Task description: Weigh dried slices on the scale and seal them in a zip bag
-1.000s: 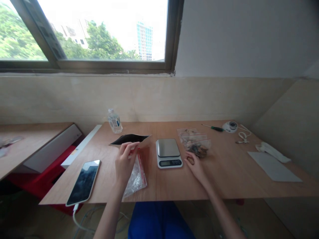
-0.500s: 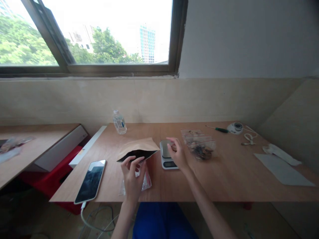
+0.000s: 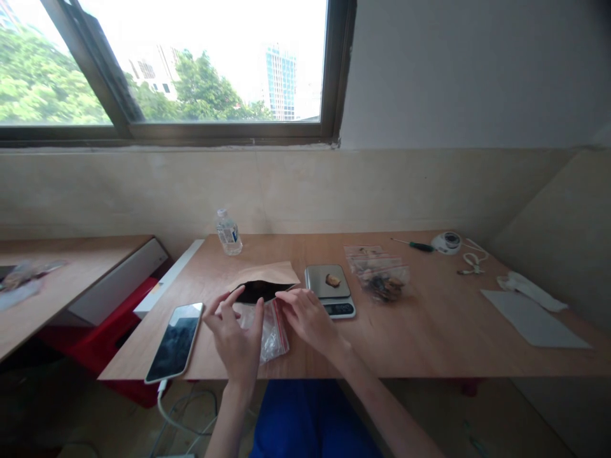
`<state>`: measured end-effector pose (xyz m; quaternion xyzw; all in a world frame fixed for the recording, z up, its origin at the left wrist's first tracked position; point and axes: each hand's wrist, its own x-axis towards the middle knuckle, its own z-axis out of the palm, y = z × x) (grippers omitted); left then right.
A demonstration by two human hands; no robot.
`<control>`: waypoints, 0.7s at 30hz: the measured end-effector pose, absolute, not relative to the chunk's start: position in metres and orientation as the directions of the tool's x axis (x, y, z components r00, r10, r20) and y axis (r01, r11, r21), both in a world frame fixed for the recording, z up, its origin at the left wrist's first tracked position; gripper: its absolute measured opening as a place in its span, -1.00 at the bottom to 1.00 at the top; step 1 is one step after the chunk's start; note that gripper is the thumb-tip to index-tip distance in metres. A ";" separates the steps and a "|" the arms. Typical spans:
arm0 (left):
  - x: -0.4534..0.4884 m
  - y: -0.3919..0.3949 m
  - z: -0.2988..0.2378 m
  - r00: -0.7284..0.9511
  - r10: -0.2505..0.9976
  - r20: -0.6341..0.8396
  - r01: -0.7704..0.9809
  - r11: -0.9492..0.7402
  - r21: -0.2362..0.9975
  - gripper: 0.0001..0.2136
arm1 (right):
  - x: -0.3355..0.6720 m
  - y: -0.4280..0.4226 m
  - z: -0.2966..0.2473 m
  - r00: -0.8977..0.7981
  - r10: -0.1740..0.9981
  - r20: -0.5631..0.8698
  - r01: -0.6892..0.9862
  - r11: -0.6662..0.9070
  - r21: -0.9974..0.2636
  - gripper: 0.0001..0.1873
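Note:
A brown paper bag lies on the table with its dark mouth open towards me. My left hand is at the mouth's left and front edge, fingers bent and thumb against the rim. At the right corner of the mouth, my right hand pinches the edge. Just right of the bag stands a kitchen scale with a small brown dried piece on its pan. A clear zip bag lies below the paper bag, between my hands; its contents are hard to make out.
Zip bags with dark dried pieces lie right of the scale. A phone with a cable is at left, a water bottle behind. Farther right are a screwdriver, a white camera and a white sheet.
My right hand has left the scale and moved left to the paper bag's right corner. The dried piece now shows on the pan. My left hand has shifted slightly left along the rim.

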<state>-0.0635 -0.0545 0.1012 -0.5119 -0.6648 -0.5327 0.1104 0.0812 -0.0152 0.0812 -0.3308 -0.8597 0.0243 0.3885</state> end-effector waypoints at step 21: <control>-0.089 -0.040 0.097 -0.277 0.704 0.655 0.861 -0.121 0.494 -0.84 | 0.030 -0.017 0.122 -0.532 0.846 0.026 0.815 0.521 -0.253 -0.78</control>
